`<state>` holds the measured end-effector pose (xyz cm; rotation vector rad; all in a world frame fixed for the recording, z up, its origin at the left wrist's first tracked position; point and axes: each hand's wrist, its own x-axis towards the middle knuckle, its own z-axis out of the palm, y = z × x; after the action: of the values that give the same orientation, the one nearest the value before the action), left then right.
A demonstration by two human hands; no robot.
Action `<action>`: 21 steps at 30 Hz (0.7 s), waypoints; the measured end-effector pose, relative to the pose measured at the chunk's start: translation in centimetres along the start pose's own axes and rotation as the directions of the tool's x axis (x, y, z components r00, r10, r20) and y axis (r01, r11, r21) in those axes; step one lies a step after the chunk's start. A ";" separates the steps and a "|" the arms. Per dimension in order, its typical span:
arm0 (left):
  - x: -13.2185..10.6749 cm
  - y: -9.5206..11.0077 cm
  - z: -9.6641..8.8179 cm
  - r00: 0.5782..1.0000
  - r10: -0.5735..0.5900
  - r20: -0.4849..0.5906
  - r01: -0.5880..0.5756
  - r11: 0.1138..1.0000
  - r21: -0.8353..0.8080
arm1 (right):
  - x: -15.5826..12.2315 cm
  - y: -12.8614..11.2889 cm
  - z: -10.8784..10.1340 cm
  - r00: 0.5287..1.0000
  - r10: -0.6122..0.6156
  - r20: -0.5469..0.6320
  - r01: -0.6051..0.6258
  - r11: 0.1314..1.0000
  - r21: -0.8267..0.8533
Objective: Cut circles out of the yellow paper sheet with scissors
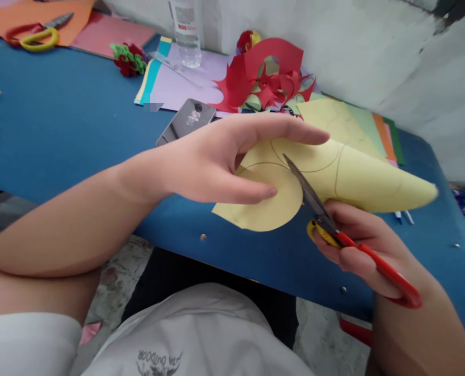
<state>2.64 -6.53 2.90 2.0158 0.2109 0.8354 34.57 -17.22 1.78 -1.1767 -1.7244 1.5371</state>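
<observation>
My left hand (224, 156) holds a sheet of yellow paper (373, 180), its thumb on a partly cut round section and its fingers along the sheet's upper side. Pencil-drawn circles show on the paper, and its right part curls into a cone-like shape. In my right hand (361, 245) is a pair of scissors (314, 198) with red and yellow handles. The blades point up and left, lying across the paper at the edge of the rounded cut. Whether the blades are slightly parted is hard to make out.
On the blue table (79, 130) lie a phone (187, 122), red paper scraps (271, 78), a crafted flower (128, 60) and a second pair of scissors (40, 36). A clear bottle (187, 36) stands by the wall. Coloured sheets (177, 78) line the back.
</observation>
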 end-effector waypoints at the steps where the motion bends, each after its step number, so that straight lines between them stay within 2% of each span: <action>1: 0.1 -0.2 0.1 1.000 -0.002 -0.010 0.002 1.000 -0.009 | 0.0 0.1 0.0 1.000 -0.003 -0.017 0.003 1.000 0.015; 4: 0.3 -1.0 0.5 0.996 0.026 -0.087 -0.030 0.999 -0.039 | -0.1 0.2 0.1 0.998 -0.030 -0.057 0.031 0.999 0.020; 8: 0.3 -1.8 1.0 0.976 0.098 -0.193 -0.093 0.995 0.034 | 0.0 0.1 0.0 0.996 -0.046 -0.073 0.044 0.999 -0.031; 10: 0.2 -1.6 1.1 0.974 0.098 -0.206 -0.089 0.995 0.053 | 0.0 0.0 0.0 0.997 -0.036 -0.067 0.034 0.999 -0.033; 14: 0.2 -1.1 0.7 0.979 0.125 -0.161 -0.110 0.989 0.098 | 0.0 -0.1 -0.1 0.999 -0.007 -0.032 0.006 1.000 -0.025; 18: 0.2 -1.4 -0.4 0.983 0.175 -0.057 -0.161 0.968 0.190 | -0.1 -0.3 0.0 1.000 0.008 0.025 -0.008 1.000 -0.007; 21: 0.2 -1.4 -0.9 0.988 0.152 -0.016 -0.145 0.969 0.201 | -0.3 -0.5 0.3 0.999 0.008 0.051 -0.008 1.000 -0.007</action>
<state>2.43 -5.00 2.18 2.2283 0.1680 0.9727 34.36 -17.58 2.25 -1.1581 -1.7615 1.5802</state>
